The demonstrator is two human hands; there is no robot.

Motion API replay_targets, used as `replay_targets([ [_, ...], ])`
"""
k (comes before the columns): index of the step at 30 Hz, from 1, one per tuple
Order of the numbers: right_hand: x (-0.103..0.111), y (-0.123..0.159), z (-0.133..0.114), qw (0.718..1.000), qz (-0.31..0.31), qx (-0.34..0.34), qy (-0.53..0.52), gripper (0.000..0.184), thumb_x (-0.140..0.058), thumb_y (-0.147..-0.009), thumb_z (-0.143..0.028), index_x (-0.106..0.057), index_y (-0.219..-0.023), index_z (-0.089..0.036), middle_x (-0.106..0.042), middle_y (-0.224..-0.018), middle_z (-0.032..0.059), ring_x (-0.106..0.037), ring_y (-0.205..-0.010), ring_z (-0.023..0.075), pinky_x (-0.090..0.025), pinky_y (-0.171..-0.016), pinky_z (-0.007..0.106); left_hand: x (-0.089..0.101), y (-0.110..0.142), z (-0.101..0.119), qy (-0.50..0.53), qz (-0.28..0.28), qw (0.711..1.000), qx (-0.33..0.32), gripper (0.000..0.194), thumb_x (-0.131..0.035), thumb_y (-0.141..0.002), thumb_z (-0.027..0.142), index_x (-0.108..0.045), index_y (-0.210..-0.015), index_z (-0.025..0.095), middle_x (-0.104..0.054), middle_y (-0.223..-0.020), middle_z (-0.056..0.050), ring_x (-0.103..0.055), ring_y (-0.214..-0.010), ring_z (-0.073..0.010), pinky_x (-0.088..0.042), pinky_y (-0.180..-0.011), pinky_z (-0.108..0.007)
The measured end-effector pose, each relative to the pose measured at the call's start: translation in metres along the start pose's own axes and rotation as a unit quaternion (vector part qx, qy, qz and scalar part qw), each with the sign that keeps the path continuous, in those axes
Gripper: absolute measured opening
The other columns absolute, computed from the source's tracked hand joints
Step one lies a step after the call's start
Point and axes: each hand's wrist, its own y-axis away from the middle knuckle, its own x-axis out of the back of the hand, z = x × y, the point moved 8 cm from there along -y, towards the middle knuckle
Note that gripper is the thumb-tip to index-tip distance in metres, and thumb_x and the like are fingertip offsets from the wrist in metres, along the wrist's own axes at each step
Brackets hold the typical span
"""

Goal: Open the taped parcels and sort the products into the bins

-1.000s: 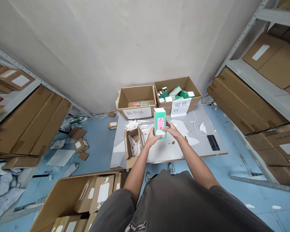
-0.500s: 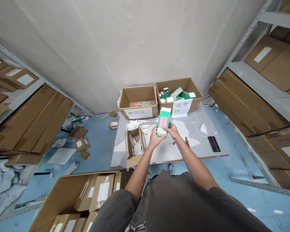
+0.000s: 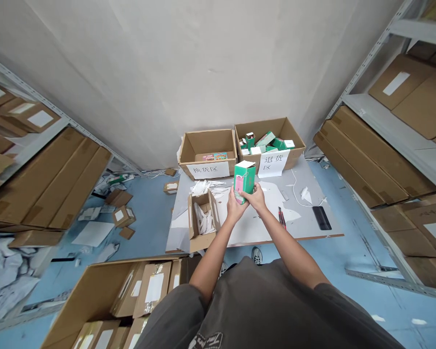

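Observation:
A green box point(image 3: 248, 180) with a pink picture on one face and a white top is held upright above the table, its front turned partly to the left. My left hand point(image 3: 235, 207) is closed around its lower left side. From the right, my right hand point(image 3: 256, 196) grips the lower part, fingers against the side. Beyond the box stand two cardboard boxes: the right one point(image 3: 295, 155) holds several green boxes, the left one point(image 3: 183, 169) holds colourful flat packs. A small open carton point(image 3: 193, 224) with white paper scraps sits left of my hands.
On the table point(image 3: 249, 237) lie a red utility knife point(image 3: 282, 218), a black phone point(image 3: 321, 218) and a white cable point(image 3: 298, 196). A large carton point(image 3: 83, 286) of parcels stands at lower left. Shelves with brown boxes point(image 3: 372, 155) flank both sides. Packaging litters the blue floor.
The green box has been turned in my hands, so a plain green side now shows beside the pink face. My right forearm has shifted left, uncovering the red utility knife.

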Motion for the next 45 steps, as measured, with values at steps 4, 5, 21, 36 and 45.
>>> replay_targets([
  [4,0.014,-0.008,-0.011,0.998,-0.055,0.016,-0.017,0.071,-0.098,-0.060,-0.052,-0.071,-0.120,-0.025,-0.076,-0.126,0.0097,-0.068,-0.124,0.0303,-0.053,-0.113,0.048,0.005,-0.009,-0.014,0.150,-0.090,0.984,0.016,0.125,-0.095,-0.067,0.053,-0.030,-0.169,0.024,-0.054,-0.161,-0.017,-0.059,-0.142,-0.0330,-0.050,-0.117,-0.049],
  [5,0.017,-0.010,-0.012,0.997,-0.073,0.007,-0.029,0.073,-0.099,-0.058,-0.051,-0.072,-0.121,-0.025,-0.077,-0.125,0.0100,-0.068,-0.125,0.0308,-0.053,-0.113,0.048,0.005,-0.010,-0.014,0.184,-0.118,0.976,0.017,0.125,-0.095,-0.066,0.055,-0.031,-0.168,0.024,-0.055,-0.159,-0.018,-0.062,-0.139,-0.0322,-0.052,-0.114,-0.049],
  [21,0.012,-0.009,0.011,0.986,-0.094,-0.089,-0.107,0.057,-0.097,-0.052,-0.043,-0.069,-0.098,-0.022,-0.082,-0.103,0.0079,-0.078,-0.095,0.0298,-0.063,-0.089,0.046,0.007,0.001,-0.005,0.159,-0.141,0.977,-0.004,0.094,-0.088,-0.076,0.052,-0.053,-0.160,0.027,-0.056,-0.161,-0.014,-0.063,-0.135,-0.0308,-0.055,-0.109,-0.046],
  [36,0.001,-0.005,0.007,0.995,-0.066,-0.024,-0.073,0.074,-0.097,-0.056,-0.048,-0.064,-0.119,-0.027,-0.076,-0.118,0.0065,-0.070,-0.112,0.0279,-0.059,-0.100,0.042,0.003,-0.004,-0.016,0.170,-0.089,0.981,0.031,0.086,-0.092,-0.064,0.043,-0.057,-0.140,0.020,-0.072,-0.131,-0.012,-0.072,-0.113,-0.0283,-0.058,-0.099,-0.043],
  [45,-0.002,-0.012,0.018,0.981,-0.155,-0.071,-0.097,0.067,-0.098,-0.049,-0.036,-0.065,-0.105,-0.025,-0.078,-0.101,0.0011,-0.072,-0.092,0.0254,-0.060,-0.090,0.043,-0.015,0.003,-0.053,0.175,-0.185,0.966,0.042,0.104,-0.093,-0.063,0.041,-0.053,-0.157,0.021,-0.064,-0.148,-0.014,-0.067,-0.125,-0.0295,-0.057,-0.104,-0.044],
])
